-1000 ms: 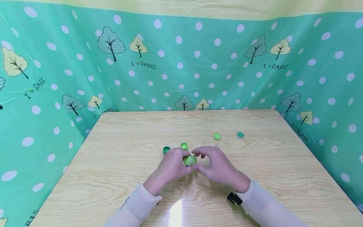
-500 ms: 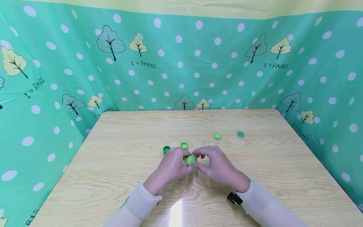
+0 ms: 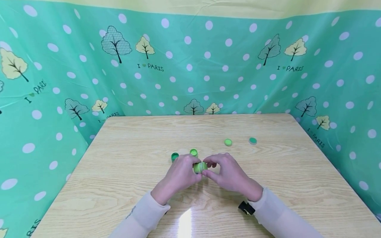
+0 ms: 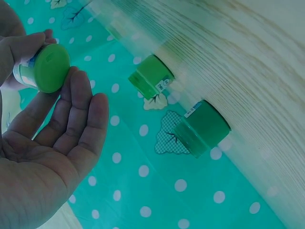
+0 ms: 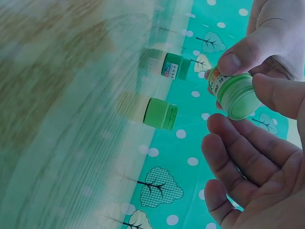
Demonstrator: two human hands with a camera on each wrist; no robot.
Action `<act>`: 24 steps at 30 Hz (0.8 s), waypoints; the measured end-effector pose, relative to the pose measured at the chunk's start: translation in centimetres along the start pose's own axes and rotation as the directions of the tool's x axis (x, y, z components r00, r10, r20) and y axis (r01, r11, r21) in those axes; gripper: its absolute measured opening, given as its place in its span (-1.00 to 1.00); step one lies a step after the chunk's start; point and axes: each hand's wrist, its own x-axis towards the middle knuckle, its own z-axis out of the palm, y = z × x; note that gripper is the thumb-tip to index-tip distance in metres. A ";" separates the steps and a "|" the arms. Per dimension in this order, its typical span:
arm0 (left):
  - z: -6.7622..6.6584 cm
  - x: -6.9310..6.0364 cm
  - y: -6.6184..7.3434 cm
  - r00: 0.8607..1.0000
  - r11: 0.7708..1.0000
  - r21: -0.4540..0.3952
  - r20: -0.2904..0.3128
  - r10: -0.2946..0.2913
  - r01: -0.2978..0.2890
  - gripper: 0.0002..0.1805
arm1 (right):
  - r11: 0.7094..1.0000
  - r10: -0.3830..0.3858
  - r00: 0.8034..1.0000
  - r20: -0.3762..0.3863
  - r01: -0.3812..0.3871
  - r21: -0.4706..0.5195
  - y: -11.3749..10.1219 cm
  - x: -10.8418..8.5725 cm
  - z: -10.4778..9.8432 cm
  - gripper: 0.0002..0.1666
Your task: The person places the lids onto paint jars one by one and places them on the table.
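In the head view my left hand point(image 3: 181, 172) holds a small light green paint jar point(image 3: 197, 168) on its side, its lid end to the right. The left wrist view shows the jar's green base point(image 4: 52, 69) facing the left palm. My right hand point(image 3: 227, 173) pinches the lid point(image 5: 242, 106) between thumb and index finger; its other fingers are loosely bent. Just beyond the left hand stand two uncapped jars, one dark green point(image 3: 174, 156) and one light green point(image 3: 193, 152). The left hand partly covers both.
Farther back to the right, a light green lid point(image 3: 228, 142) and a dark green lid point(image 3: 252, 140) lie apart on the wooden table point(image 3: 134, 138). A polka-dotted green curtain point(image 3: 190, 66) surrounds the table's back and sides. A black strap point(image 3: 246, 208) is at the right wrist.
My right thumb and index finger have shifted slightly against the jar's lid, the thumb now overlapping its edge. My left hand and the other jars and lids stay practically where they were.
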 end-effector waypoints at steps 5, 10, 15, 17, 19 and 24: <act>-0.1 0.0 0.1 1.000 1.000 0.007 0.001 -0.002 0.002 -0.79 | 1.000 0.017 1.000 0.009 -0.017 0.009 0.0 0.1 0.0 -0.77; -0.1 0.0 0.1 1.000 1.000 0.010 0.000 -0.003 0.003 -0.81 | 1.000 0.020 1.000 0.007 -0.020 0.003 0.1 0.0 0.1 -0.77; -0.1 0.0 0.1 1.000 1.000 0.006 0.001 -0.004 0.004 -0.83 | 1.000 0.024 1.000 0.009 -0.024 0.005 0.2 0.1 0.1 -0.79; -0.1 0.0 0.1 1.000 1.000 0.003 0.004 -0.002 0.002 -0.83 | 1.000 0.026 1.000 0.006 -0.026 0.007 0.2 0.1 0.1 -0.80; -0.1 -0.1 0.2 1.000 1.000 0.003 0.005 0.001 -0.001 -0.83 | 0.999 0.031 1.000 0.003 -0.031 0.007 0.2 0.0 0.1 -0.81; -0.1 -0.1 0.2 1.000 1.000 0.008 0.006 0.002 -0.002 -0.82 | 0.999 0.045 0.999 -0.001 -0.045 0.009 0.2 0.0 0.1 -0.78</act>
